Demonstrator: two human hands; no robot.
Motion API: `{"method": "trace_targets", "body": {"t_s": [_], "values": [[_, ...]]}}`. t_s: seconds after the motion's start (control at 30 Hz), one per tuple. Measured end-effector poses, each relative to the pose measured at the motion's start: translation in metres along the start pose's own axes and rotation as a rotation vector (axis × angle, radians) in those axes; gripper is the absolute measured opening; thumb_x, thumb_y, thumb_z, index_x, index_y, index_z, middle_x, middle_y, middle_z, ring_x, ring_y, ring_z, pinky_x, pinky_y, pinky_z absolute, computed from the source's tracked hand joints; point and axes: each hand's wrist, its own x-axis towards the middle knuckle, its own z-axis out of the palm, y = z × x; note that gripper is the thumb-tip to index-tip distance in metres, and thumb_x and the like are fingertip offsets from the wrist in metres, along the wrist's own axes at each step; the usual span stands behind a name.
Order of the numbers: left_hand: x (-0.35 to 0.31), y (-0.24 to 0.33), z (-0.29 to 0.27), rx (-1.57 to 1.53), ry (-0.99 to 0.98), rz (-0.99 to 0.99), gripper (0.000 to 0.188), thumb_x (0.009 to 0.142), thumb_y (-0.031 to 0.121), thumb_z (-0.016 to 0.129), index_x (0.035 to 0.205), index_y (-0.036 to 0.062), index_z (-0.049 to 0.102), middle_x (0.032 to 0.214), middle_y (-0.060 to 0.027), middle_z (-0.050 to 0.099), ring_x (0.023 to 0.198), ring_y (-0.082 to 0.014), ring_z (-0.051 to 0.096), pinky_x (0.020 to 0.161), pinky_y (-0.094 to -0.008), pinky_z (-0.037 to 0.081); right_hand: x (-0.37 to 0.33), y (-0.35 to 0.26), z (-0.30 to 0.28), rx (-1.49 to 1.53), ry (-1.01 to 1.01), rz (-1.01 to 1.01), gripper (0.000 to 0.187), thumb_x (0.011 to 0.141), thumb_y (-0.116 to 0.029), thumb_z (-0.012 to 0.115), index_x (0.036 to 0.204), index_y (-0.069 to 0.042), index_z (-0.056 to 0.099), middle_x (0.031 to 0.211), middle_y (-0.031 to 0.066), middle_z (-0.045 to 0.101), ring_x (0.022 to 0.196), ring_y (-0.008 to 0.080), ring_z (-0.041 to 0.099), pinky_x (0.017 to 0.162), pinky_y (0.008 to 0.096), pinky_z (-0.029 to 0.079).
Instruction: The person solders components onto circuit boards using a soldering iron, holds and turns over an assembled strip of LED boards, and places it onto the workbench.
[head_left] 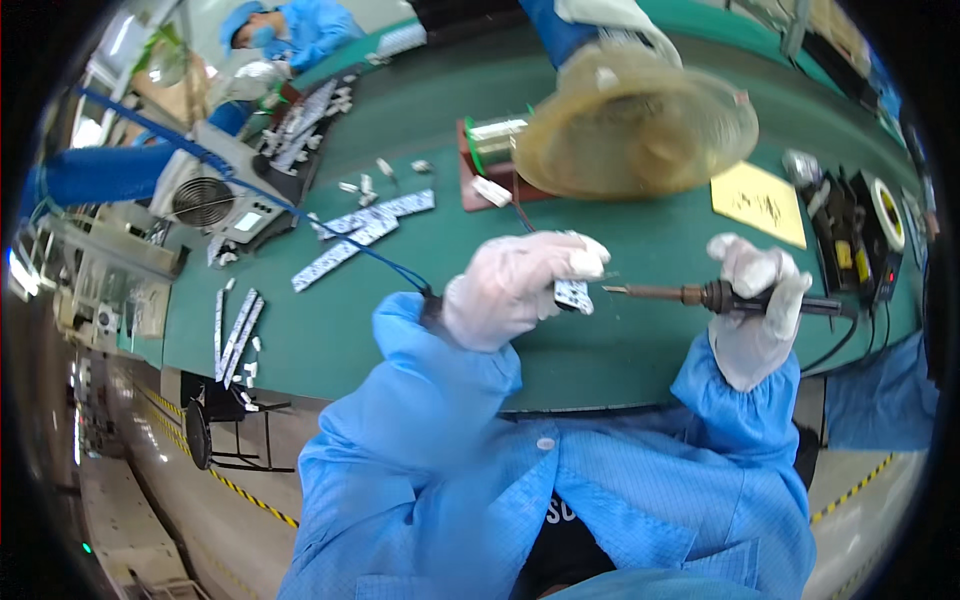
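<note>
The left hand [522, 288] pinches a small dotted part [573, 296] at its fingertips over the counter [600, 360], likely leaving its near face exposed. The right hand [756, 305] is closed around the soldering iron [660, 292] by its dark handle, behind the metal shaft, presumably to keep fingers off heat. The tip points toward the part, near but apart. Beyond them, a cloudy hood [635, 135] overhangs, perhaps for fumes; a spool [499, 132] stands beside it, seemingly for easy reach.
</note>
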Motion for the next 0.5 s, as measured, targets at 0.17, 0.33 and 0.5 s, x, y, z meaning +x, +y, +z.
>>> {"method": "trace_targets", "body": {"t_s": [0.17, 0.33, 0.5], "values": [[-0.004, 0.001, 0.002, 0.111, 0.006, -0.005, 0.034, 0.064, -0.003, 0.065, 0.096, 0.0063, 0.057, 0.097, -0.0109, 0.064, 0.089, -0.0284, 0.063, 0.076, -0.0332, 0.052, 0.000, -0.010, -0.006, -0.005, -0.060, -0.033, 0.046, 0.096, -0.038, 0.037, 0.064, -0.007, 0.046, 0.058, 0.0023, 0.042, 0.058, 0.0176, 0.041, 0.077, 0.0424, 0.041], [-0.009, -0.002, 0.000, 0.165, 0.000, -0.084, 0.032, 0.067, 0.000, 0.066, 0.097, 0.0069, 0.058, 0.102, -0.0072, 0.064, 0.093, -0.0264, 0.062, 0.079, -0.0324, 0.051, 0.009, -0.019, 0.001, 0.014, 0.176, 0.016, 0.046, 0.095, -0.041, 0.037, 0.067, -0.005, 0.046, 0.063, 0.0050, 0.043, 0.066, 0.0195, 0.045, 0.077, 0.0366, 0.040], [-0.006, 0.001, -0.002, 0.108, 0.031, -0.104, 0.031, 0.069, 0.000, 0.065, 0.098, 0.0074, 0.058, 0.101, -0.0072, 0.064, 0.093, -0.0266, 0.062, 0.079, -0.0331, 0.051, 0.017, -0.028, -0.005, -0.009, 0.072, 0.036, 0.043, 0.095, -0.037, 0.039, 0.070, -0.003, 0.046, 0.071, 0.0096, 0.047, 0.073, 0.0220, 0.047, 0.078, 0.0360, 0.040]]}}
